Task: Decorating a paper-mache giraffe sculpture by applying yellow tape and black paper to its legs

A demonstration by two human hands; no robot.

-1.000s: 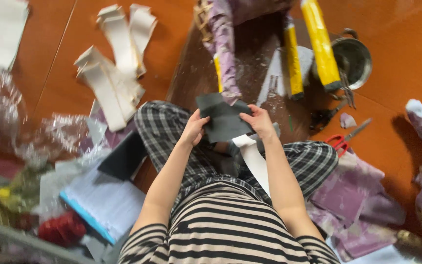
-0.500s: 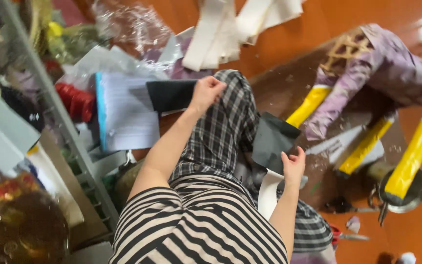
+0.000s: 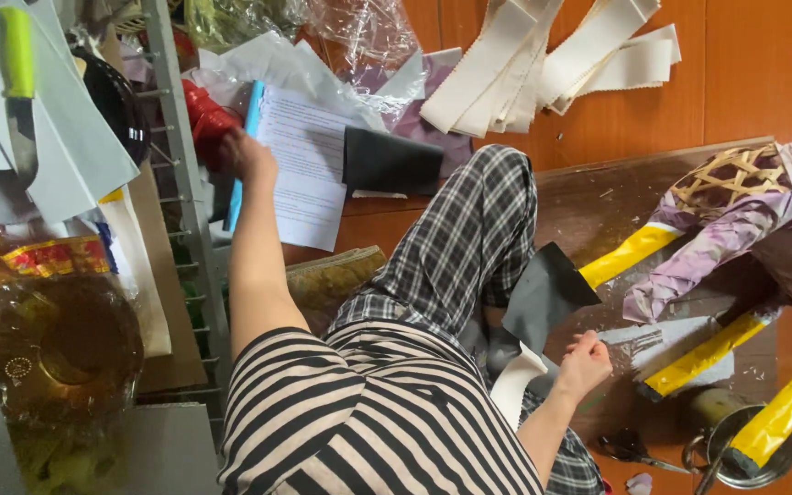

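Note:
My left hand point(image 3: 246, 156) is stretched out to the left and reaches a red object point(image 3: 203, 115) beside a metal wire rack point(image 3: 185, 211); its fingers are turned away from me, so I cannot see a grip. My right hand point(image 3: 585, 363) is curled into a fist low by my right knee. It sits just right of a dark grey sheet point(image 3: 543, 293) lying over my plaid trouser leg and of a white strip point(image 3: 515, 390), without clearly holding either.
A printed paper pad point(image 3: 300, 165) and a black folded piece point(image 3: 391, 160) lie ahead. Cream strips point(image 3: 524, 64) fan out on the orange floor. At right lie a purple figure with a woven head point(image 3: 735, 192) and yellow-taped limbs point(image 3: 625, 254), a metal pot point(image 3: 753, 449) and scissors point(image 3: 630, 449).
The view has swung further left. My left hand moved from the black piece out to the red object by the rack. My right hand dropped lower and closed, with the grey sheet left on my leg.

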